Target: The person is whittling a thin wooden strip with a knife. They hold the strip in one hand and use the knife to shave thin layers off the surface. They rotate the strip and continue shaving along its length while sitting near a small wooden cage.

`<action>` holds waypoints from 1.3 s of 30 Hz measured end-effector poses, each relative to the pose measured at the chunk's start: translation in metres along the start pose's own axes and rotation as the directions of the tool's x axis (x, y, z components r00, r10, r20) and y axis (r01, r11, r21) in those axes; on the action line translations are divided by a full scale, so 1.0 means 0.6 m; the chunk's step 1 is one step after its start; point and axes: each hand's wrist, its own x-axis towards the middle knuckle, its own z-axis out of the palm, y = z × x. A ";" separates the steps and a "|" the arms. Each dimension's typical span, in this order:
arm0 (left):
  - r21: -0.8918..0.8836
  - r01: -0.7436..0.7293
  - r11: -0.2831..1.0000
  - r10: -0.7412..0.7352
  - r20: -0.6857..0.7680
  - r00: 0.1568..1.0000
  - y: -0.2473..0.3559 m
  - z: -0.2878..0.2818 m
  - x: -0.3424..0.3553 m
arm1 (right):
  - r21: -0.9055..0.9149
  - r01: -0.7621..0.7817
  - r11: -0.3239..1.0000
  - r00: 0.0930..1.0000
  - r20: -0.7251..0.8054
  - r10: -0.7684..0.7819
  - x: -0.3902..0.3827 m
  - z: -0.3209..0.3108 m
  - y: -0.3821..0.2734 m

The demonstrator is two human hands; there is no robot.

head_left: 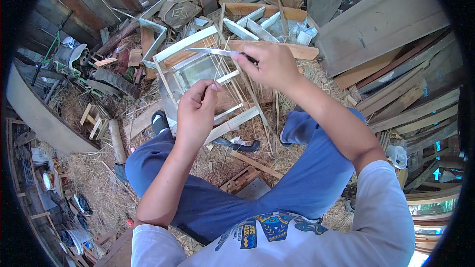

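Note:
My right hand (269, 66) is closed round the dark handle of a knife (210, 51), its bright blade pointing left. Below the blade, my left hand (198, 106) pinches a thin wooden strip (218, 69) between thumb and fingers. That strip runs up toward the blade; whether the two touch I cannot tell. Just beyond my hands is a wooden frame (232, 124) of light slats, with several thin strips across its right side. A translucent pane (193, 73) shows within or behind the frame.
My knees flank the frame on a straw-strewn floor (94, 160). Scrap boards (381, 17) lean at the right, and white-painted offcuts (252, 27) are piled beyond. At the left are a curved sheet (47, 106), a tyre (116, 81) and a short wooden pole (117, 141).

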 end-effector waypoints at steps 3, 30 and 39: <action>-0.060 -0.014 0.998 0.014 0.004 1.000 -0.001 0.004 -0.005 | 0.022 0.005 1.000 0.995 0.102 -0.007 -0.013 0.000 -0.021; -0.215 0.229 0.949 -0.203 0.137 0.970 0.032 -0.001 -0.004 | 0.040 -0.041 0.998 0.993 0.115 0.036 -0.015 -0.012 -0.002; -0.151 0.198 0.968 -0.183 0.107 0.977 0.019 0.000 -0.007 | 0.110 0.011 0.994 0.996 0.084 -0.021 -0.022 0.010 -0.006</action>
